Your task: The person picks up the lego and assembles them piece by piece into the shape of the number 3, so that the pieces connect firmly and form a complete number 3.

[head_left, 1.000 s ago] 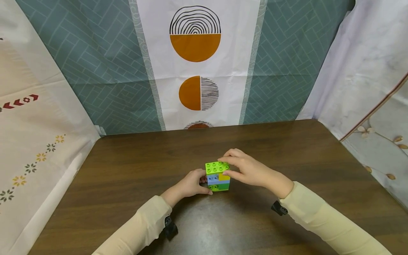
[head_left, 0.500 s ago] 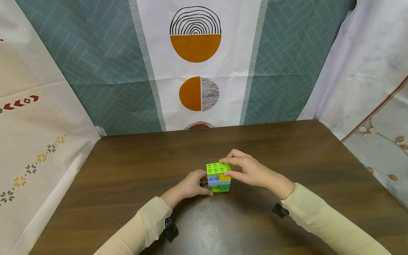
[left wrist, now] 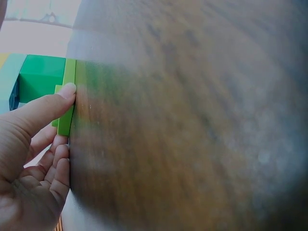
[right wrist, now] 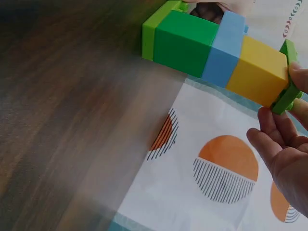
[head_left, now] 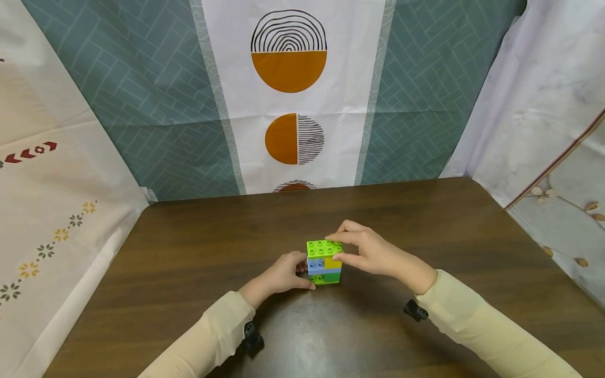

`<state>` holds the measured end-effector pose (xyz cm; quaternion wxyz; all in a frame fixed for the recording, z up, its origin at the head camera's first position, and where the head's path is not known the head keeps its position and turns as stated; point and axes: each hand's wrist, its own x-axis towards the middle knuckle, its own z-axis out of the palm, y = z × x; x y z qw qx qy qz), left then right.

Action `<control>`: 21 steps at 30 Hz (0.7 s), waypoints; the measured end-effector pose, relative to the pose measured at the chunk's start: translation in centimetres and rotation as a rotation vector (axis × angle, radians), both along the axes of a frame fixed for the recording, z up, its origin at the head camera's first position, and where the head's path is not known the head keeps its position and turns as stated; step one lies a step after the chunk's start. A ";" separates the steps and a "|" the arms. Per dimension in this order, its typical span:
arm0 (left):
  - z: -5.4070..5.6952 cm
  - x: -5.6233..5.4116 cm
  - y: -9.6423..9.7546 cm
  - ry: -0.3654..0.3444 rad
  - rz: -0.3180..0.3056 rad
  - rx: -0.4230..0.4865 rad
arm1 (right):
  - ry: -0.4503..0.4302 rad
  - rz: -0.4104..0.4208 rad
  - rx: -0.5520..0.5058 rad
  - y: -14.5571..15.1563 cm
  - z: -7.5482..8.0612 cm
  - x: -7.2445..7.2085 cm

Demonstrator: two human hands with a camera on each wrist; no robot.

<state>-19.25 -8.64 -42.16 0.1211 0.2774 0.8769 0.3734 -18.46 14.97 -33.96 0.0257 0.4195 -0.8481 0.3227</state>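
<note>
Near the middle of the table stands a stack of toy building bricks. At its base lies a lime-green plate brick (left wrist: 70, 70), then a dark green block (right wrist: 185, 41), a light blue plate brick (right wrist: 224, 50), a yellow block (right wrist: 260, 70) and a studded lime-green plate brick (head_left: 317, 248) on top. My left hand (head_left: 282, 273) pinches the base plate, thumb on the near side, other fingers behind it. With thumb and fingers, my right hand (head_left: 371, 252) grips the top plate at its right end. That plate overhangs the yellow block toward the left, over the blue studs.
The dark wooden table (head_left: 212, 236) extends around the stack on all sides. A teal and white patterned curtain (head_left: 175, 105) hangs behind its far edge, with pale cloths (head_left: 61, 252) on both sides. A small black camera (head_left: 253, 338) is worn on each wrist.
The stack's top plate and my right hand have shifted very slightly to the right. My left hand stays in place at the base, and both grips look the same.
</note>
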 end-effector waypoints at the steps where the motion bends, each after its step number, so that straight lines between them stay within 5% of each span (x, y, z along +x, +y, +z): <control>1: 0.0 0.0 0.0 0.000 0.001 -0.002 | -0.001 -0.003 0.012 0.0 0.2 0.0; 21: 0.0 -0.1 0.1 -0.014 -0.005 0.011 | -0.097 -0.021 0.207 -0.8 2.8 -0.2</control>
